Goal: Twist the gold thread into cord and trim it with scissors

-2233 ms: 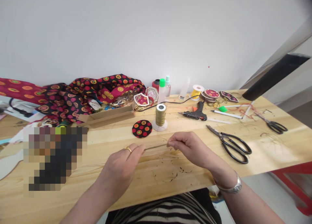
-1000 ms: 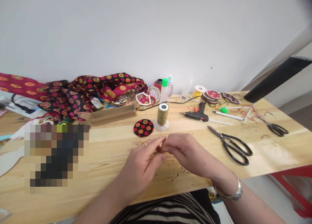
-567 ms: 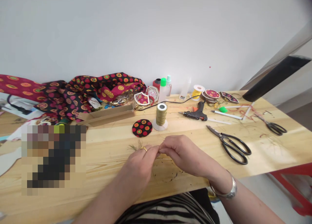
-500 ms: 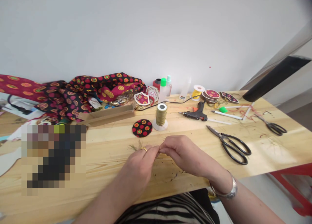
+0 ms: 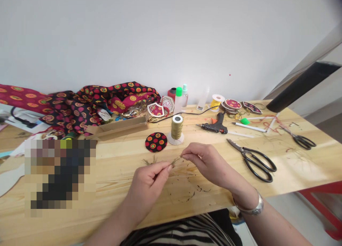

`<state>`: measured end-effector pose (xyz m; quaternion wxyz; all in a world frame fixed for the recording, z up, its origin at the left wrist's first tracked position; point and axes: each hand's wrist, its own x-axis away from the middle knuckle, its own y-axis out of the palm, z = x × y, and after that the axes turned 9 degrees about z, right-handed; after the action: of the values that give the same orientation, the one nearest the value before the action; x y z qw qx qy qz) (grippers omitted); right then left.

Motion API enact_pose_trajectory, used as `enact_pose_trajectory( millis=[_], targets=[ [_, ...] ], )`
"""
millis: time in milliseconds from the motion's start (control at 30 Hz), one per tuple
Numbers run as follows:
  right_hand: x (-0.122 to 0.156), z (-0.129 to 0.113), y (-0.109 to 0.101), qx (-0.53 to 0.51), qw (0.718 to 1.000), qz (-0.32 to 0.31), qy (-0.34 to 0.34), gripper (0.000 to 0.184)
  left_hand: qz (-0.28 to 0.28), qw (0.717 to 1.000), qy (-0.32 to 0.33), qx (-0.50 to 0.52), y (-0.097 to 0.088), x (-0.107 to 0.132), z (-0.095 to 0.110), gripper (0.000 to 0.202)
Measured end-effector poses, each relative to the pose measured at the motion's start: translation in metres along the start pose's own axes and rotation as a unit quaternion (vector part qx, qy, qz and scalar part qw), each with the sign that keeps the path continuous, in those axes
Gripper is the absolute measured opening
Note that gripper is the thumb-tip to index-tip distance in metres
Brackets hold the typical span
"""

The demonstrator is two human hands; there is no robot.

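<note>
Over the middle of the table, my left hand [image 5: 149, 180] pinches a small bunch of thin olive-gold threads [image 5: 175, 162] between thumb and fingers. The frayed far ends of the bunch stick out behind that hand. My right hand [image 5: 205, 162] is closed at the fingertips on the other end, with a short length of thread showing between the hands. Just beyond them stands a spool of olive-gold thread [image 5: 176, 129] on a white base. Beside the spool lies a round black fabric piece [image 5: 156, 142] with red and yellow motifs.
Large black-handled scissors [image 5: 258, 164] lie to the right, with smaller scissors [image 5: 303, 142] farther over. A glue gun [image 5: 217, 127] and its cord lie behind. Patterned cloth [image 5: 77, 103] and a cardboard tray [image 5: 123, 129] occupy the back left. Dark scraps litter the wood near my hands.
My hands have moved apart: the right shifted right and slightly up, the left a little left. Thread that was covered by the fingers now shows between them.
</note>
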<state>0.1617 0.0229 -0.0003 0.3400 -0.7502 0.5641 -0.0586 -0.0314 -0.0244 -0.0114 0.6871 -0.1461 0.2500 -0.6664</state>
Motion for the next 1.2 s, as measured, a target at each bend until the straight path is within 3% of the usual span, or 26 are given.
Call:
enact_pose_trajectory(
  millis=[167, 233, 300, 400, 500, 633, 800, 867, 933, 1000, 1033, 1067, 1133, 1200],
  targets=[
    [0.011, 0.014, -0.009, 0.085, 0.988, 0.132, -0.002, 0.02, 0.009, 0.986, -0.139, 0.087, -0.003, -0.004, 0.001, 0.023],
    [0.019, 0.024, -0.021, 0.169, 0.973, 0.157, 0.009, 0.016, 0.02, 0.975, -0.182, 0.124, -0.004, -0.006, -0.001, 0.023],
    [0.031, 0.036, -0.038, 0.294, 0.941, 0.165, 0.034, 0.018, 0.034, 0.962, -0.222, 0.157, -0.004, -0.006, -0.003, 0.024],
    [0.054, 0.058, -0.066, 0.479, 0.861, 0.139, 0.1, 0.028, 0.049, 0.943, -0.26, 0.201, -0.004, -0.007, -0.004, 0.027],
    [0.077, 0.077, -0.087, 0.543, 0.817, 0.076, 0.179, 0.031, 0.061, 0.931, -0.275, 0.234, -0.001, -0.007, -0.005, 0.029],
    [0.093, 0.089, -0.096, 0.527, 0.813, 0.008, 0.246, 0.028, 0.063, 0.922, -0.287, 0.253, 0.001, -0.008, -0.007, 0.034],
    [0.088, 0.085, -0.097, 0.518, 0.814, 0.021, 0.263, 0.03, 0.07, 0.933, -0.273, 0.225, -0.002, -0.008, -0.008, 0.031],
    [0.085, 0.076, -0.097, 0.483, 0.829, 0.054, 0.276, 0.03, 0.073, 0.947, -0.249, 0.191, -0.006, -0.008, -0.007, 0.028],
    [0.081, 0.061, -0.092, 0.373, 0.881, 0.084, 0.278, 0.03, 0.076, 0.962, -0.214, 0.15, -0.01, -0.009, -0.004, 0.025],
    [0.079, 0.041, -0.08, 0.163, 0.945, 0.069, 0.275, 0.03, 0.08, 0.974, -0.18, 0.113, -0.013, -0.01, -0.001, 0.024],
    [0.078, 0.03, -0.071, 0.028, 0.961, 0.028, 0.274, 0.033, 0.085, 0.978, -0.166, 0.097, -0.014, -0.011, 0.001, 0.023],
    [0.077, 0.02, -0.061, -0.101, 0.953, -0.039, 0.283, 0.038, 0.088, 0.98, -0.156, 0.084, -0.015, -0.012, 0.002, 0.024],
    [0.075, 0.003, -0.041, -0.29, 0.905, -0.134, 0.281, 0.053, 0.091, 0.983, -0.148, 0.065, -0.015, -0.014, 0.004, 0.026],
    [0.072, -0.009, -0.023, -0.365, 0.874, -0.191, 0.257, 0.069, 0.093, 0.983, -0.146, 0.054, -0.015, -0.015, 0.007, 0.027]
  ],
)
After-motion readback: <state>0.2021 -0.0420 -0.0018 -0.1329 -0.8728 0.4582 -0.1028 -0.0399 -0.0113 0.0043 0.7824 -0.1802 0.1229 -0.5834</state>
